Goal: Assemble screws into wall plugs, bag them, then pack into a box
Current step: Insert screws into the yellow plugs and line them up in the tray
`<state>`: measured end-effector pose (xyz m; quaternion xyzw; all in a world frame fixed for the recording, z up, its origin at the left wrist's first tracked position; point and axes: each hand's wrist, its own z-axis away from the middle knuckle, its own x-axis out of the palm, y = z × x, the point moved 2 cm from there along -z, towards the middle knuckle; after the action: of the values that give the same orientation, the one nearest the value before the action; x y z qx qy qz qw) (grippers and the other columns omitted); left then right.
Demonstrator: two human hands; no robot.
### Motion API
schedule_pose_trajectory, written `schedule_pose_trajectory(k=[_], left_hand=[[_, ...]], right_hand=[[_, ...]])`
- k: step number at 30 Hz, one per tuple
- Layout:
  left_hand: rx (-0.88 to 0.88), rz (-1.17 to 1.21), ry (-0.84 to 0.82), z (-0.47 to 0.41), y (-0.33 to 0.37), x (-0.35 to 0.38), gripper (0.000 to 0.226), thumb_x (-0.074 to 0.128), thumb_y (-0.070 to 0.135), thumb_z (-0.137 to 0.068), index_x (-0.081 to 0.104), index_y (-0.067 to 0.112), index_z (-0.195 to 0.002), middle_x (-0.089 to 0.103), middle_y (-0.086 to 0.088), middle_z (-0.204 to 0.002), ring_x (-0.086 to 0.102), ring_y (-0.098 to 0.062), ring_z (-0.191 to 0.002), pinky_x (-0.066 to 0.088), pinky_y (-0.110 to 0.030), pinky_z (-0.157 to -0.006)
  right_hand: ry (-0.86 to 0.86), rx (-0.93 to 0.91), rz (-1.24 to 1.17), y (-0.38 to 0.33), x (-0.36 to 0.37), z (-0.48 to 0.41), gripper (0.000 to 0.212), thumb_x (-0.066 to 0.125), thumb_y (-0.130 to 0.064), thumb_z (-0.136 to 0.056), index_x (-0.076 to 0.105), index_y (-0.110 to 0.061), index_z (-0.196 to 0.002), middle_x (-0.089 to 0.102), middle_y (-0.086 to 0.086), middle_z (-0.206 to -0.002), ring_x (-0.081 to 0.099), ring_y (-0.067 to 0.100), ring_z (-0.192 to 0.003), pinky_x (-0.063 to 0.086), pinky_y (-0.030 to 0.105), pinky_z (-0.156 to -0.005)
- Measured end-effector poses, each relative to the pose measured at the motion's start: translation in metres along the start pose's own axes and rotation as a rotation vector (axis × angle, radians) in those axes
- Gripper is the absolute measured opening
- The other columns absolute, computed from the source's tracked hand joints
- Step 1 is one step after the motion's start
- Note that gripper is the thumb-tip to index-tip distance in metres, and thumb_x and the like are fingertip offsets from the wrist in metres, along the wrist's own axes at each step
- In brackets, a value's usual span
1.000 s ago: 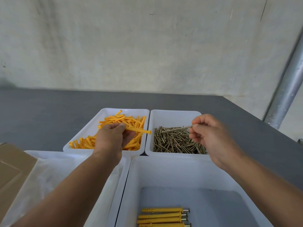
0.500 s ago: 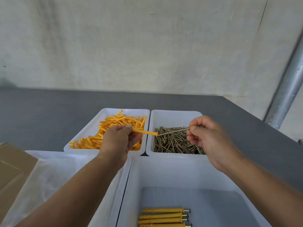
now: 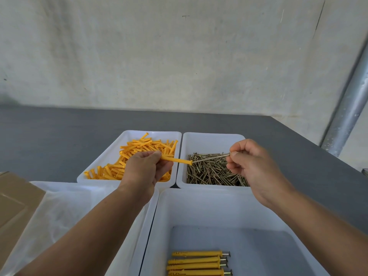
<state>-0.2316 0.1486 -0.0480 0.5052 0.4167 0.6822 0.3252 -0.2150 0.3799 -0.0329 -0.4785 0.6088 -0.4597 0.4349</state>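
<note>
My left hand (image 3: 146, 168) pinches an orange wall plug (image 3: 177, 160) that points right, over the gap between the two far trays. My right hand (image 3: 253, 166) holds a long screw (image 3: 211, 157) by its head end; the screw's tip meets the plug's open end. A white tray of loose orange plugs (image 3: 139, 148) lies behind my left hand, and a white tray of screws (image 3: 211, 172) sits under the right. Several finished plug-and-screw pairs (image 3: 199, 262) lie in the near white tray (image 3: 199, 206).
A tray with clear plastic bags (image 3: 65, 212) sits at the near left, and a brown cardboard box (image 3: 14, 202) at the left edge. All rest on a dark grey table (image 3: 59, 136) against a pale wall. A metal pipe (image 3: 350, 104) stands at the right.
My left hand lifted the plug out of its tray and carried it right. The screw in my right hand came to meet it, tip at the plug's mouth.
</note>
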Motion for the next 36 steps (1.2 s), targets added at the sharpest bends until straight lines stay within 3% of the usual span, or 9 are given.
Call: schedule_pose_trajectory(k=[11, 15, 22, 26, 36], left_hand=[[-0.017, -0.035, -0.011, 0.001, -0.001, 0.001, 0.016, 0.054, 0.007, -0.097, 0.061, -0.003, -0.108, 0.070, -0.015, -0.085, 0.072, -0.014, -0.062, 0.056, -0.024, -0.054], [-0.013, -0.028, -0.009, 0.002, -0.001, 0.001, 0.018, 0.055, 0.007, -0.097, 0.060, -0.004, -0.110, 0.070, -0.015, -0.085, 0.072, -0.014, -0.062, 0.056, -0.024, -0.054], [-0.020, -0.036, -0.006, 0.006, 0.001, 0.003, 0.016, 0.055, 0.006, -0.097, 0.061, -0.003, -0.108, 0.070, -0.016, -0.087, 0.072, -0.017, -0.066, 0.057, -0.025, -0.055], [-0.012, -0.057, -0.025, 0.008, 0.001, 0.004, 0.016, 0.054, 0.006, -0.097, 0.060, -0.003, -0.108, 0.069, -0.017, -0.090, 0.070, -0.018, -0.072, 0.058, -0.025, -0.057], [-0.001, -0.145, -0.121, 0.014, -0.003, 0.010, 0.006, 0.057, 0.005, -0.095, 0.060, 0.000, -0.095, 0.071, -0.010, -0.068, 0.071, -0.017, -0.065, 0.058, -0.026, -0.058]], right_hand=[[0.030, 0.001, 0.025, 0.002, 0.000, 0.001, 0.019, 0.053, -0.001, -0.092, 0.062, -0.017, -0.088, 0.068, -0.003, -0.075, 0.065, 0.007, -0.066, 0.052, 0.028, -0.070], [0.018, 0.017, 0.040, 0.001, 0.002, 0.003, 0.016, 0.057, -0.001, -0.089, 0.063, -0.016, -0.086, 0.069, 0.004, -0.082, 0.066, 0.010, -0.068, 0.052, 0.029, -0.070], [-0.056, 0.062, 0.143, 0.001, 0.003, 0.006, 0.014, 0.060, -0.002, -0.084, 0.062, -0.016, -0.083, 0.070, 0.007, -0.075, 0.062, 0.009, -0.062, 0.048, 0.028, -0.059], [-0.130, 0.062, 0.212, 0.000, 0.005, 0.010, 0.018, 0.055, -0.002, -0.085, 0.061, -0.018, -0.089, 0.073, -0.002, -0.075, 0.061, 0.006, -0.059, 0.046, 0.027, -0.060], [-0.307, 0.076, 0.398, -0.004, 0.012, 0.019, 0.022, 0.055, -0.009, -0.091, 0.057, -0.027, -0.104, 0.074, -0.008, -0.081, 0.062, 0.003, -0.058, 0.047, 0.025, -0.060]])
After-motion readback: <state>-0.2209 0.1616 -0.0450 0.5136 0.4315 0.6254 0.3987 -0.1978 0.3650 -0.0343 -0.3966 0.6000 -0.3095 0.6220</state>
